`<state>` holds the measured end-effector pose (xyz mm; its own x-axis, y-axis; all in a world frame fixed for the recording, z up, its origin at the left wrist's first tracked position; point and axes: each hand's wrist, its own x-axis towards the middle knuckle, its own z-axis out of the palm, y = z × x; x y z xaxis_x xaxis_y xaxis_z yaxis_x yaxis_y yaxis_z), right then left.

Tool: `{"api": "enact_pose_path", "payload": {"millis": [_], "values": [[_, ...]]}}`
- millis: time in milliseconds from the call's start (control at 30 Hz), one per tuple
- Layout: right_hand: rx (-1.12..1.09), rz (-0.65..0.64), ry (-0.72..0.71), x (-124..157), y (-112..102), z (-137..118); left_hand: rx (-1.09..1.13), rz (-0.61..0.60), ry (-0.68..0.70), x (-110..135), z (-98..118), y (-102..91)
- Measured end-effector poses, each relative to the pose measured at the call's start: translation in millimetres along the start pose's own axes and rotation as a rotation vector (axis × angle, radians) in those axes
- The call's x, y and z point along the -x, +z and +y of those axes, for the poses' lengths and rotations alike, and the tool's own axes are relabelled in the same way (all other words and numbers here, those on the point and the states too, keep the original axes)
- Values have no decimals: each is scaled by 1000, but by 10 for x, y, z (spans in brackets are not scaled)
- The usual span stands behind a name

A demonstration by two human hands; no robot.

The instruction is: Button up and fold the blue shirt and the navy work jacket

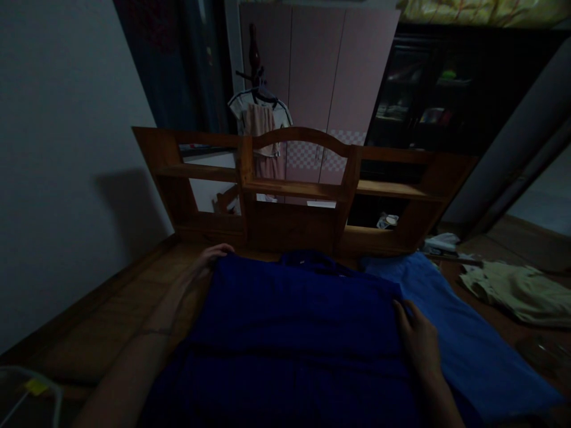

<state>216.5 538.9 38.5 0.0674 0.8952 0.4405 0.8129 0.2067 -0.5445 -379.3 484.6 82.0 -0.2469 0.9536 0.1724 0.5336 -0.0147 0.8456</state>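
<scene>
Both grips lie flat and unclenched, left hand [214,254] and right hand [417,339], on unlabelled dark blue shirt [294,315].

Two hands are counted: the left hand [213,254] and the right hand [418,339], both laid on one dark blue shirt [294,321]. One lighter blue garment [464,339] and one olive garment [517,291] are recorded beside it. One wooden headboard [294,226] is noted, divided into three shelf bays. One coat stand [255,65] carries hanging clothes, number indistinct.
</scene>
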Motion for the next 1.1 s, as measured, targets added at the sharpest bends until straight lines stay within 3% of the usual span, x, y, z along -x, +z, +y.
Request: {"api": "enact_pose_path", "payload": {"millis": [167,333,433,567,667,800,933,1100], "values": [[13,-63,2,-8,18,11,-309,121,66,94,128,139],[13,-79,7,-7,4,-1,-527,258,171,213,479,394],[14,-72,-9,1,7,14,-666,219,255,468,770,638],[25,-90,-17,9,24,42,-720,82,318,1038,1031,1078],[36,-105,-8,8,36,55,-687,9,324,1399,1024,1378],[56,-130,8,9,45,59,-691,-8,318,1617,852,1614],[55,-141,14,17,41,50,-683,11,317,1671,745,1704],[80,-147,-5,25,26,29,-675,42,303,1707,778,1728]]}}
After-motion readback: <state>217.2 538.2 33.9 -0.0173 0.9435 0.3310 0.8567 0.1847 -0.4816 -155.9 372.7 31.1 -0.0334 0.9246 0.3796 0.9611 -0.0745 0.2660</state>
